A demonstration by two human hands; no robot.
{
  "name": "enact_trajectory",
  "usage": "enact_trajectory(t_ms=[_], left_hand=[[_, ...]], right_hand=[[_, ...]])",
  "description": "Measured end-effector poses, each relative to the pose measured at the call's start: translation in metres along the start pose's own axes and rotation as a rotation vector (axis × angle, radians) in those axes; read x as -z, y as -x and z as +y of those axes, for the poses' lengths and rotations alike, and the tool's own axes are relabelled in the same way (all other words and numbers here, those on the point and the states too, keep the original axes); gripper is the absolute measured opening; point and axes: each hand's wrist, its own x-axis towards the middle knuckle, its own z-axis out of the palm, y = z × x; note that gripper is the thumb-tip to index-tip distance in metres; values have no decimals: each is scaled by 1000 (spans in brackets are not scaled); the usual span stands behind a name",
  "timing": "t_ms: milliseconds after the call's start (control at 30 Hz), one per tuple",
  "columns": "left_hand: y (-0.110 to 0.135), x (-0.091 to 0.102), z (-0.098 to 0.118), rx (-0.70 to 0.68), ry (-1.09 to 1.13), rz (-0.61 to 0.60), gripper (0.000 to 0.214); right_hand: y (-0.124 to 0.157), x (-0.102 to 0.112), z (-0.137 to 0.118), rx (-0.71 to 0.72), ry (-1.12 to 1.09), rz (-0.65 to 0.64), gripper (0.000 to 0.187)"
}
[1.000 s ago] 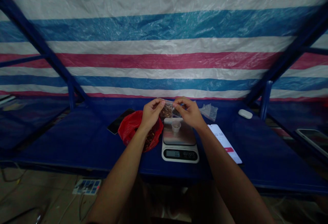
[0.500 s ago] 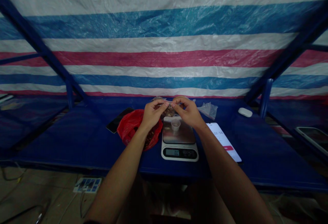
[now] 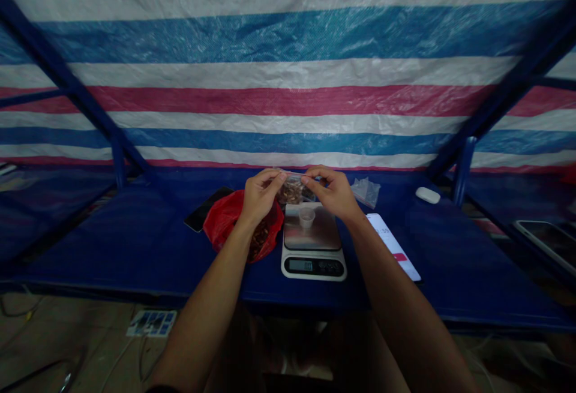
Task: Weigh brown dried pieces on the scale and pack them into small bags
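My left hand (image 3: 260,196) and my right hand (image 3: 330,192) both pinch the top edge of a small clear plastic bag (image 3: 292,191) holding brown pieces. The bag hangs just above the back edge of a digital kitchen scale (image 3: 312,243), apart from its steel platform. A small translucent plastic cup (image 3: 306,216) stands on that platform. Below my left wrist sits an open red plastic bag (image 3: 238,225) with similar brown pieces inside.
A dark phone (image 3: 207,208) lies beyond the red bag, and a lit phone (image 3: 391,246) lies right of the scale. A crumpled clear bag (image 3: 365,192) and a small white object (image 3: 427,195) rest on the blue table (image 3: 117,249), before a striped tarpaulin (image 3: 288,102).
My hands have drawn slightly apart along the bag's top edge, and more of the bag shows between them. The whole scene has shifted slightly up and left in view.
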Motion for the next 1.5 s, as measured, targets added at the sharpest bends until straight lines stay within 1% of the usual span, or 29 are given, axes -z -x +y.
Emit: enact_trajectory(t_ms=[100, 200, 267, 367, 467, 533, 567, 633, 667, 733, 800, 867, 933, 1033, 1133, 1200, 1300, 1367, 1433, 1467, 1500], left_hand=[[0, 0, -2, 39, 17, -16, 34], [0, 0, -6, 67, 22, 0, 34], [0, 1, -7, 63, -9, 21, 32], [-1, 1, -7, 57, -58, 24, 30], [-3, 1, -6, 39, -105, 40, 29], [-4, 3, -6, 10, -155, 102, 29], [-5, 4, -7, -7, -179, 143, 29], [-7, 8, -11, -39, -224, 204, 28], [-8, 10, -14, -52, -253, 207, 28], [-7, 14, -18, -63, -349, 157, 26], [-6, 17, -22, -38, -474, 65, 24], [-4, 18, -25, -7, -561, -8, 22], [-3, 19, -26, 7, -591, -57, 21], [-1, 20, -27, 4, -590, -119, 19], [-2, 21, -26, 6, -534, -171, 28], [-2, 20, -23, 17, -458, -170, 37], [-3, 24, -12, -12, -405, -98, 45], [-2, 35, 0, -66, -481, -35, 42], [3, 54, 14, -92, -647, 0, 35], [6, 66, 21, -78, -759, -11, 34], [10, 80, 27, -36, -876, -40, 37]], right_hand=[[-1, 3, 2, 22, 19, 10, 23], [-1, 2, 4, -10, 5, 25, 24], [-2, 1, 5, -42, -10, 42, 25], [-3, 0, 6, -38, 11, 65, 24], [-4, 6, 9, -48, 84, 62, 27], [-4, 16, 11, -88, 203, 100, 30], [-4, 22, 13, -117, 306, 131, 30], [-1, 36, 15, -209, 591, 163, 27], [1, 43, 15, -281, 747, 145, 28], [6, 51, 16, -443, 996, 56, 37], [10, 53, 16, -575, 1110, -37, 44], [12, 50, 17, -643, 1123, -99, 45], [12, 47, 19, -668, 1098, -128, 45], [12, 46, 23, -655, 1072, -154, 44], [13, 49, 29, -621, 1080, -159, 45], [13, 50, 33, -605, 1057, -170, 47], [12, 49, 38, -555, 968, -178, 49], [9, 46, 38, -492, 894, -151, 45], [6, 41, 36, -422, 816, -113, 36], [4, 38, 33, -387, 774, -93, 31], [2, 36, 30, -353, 728, -71, 28]])
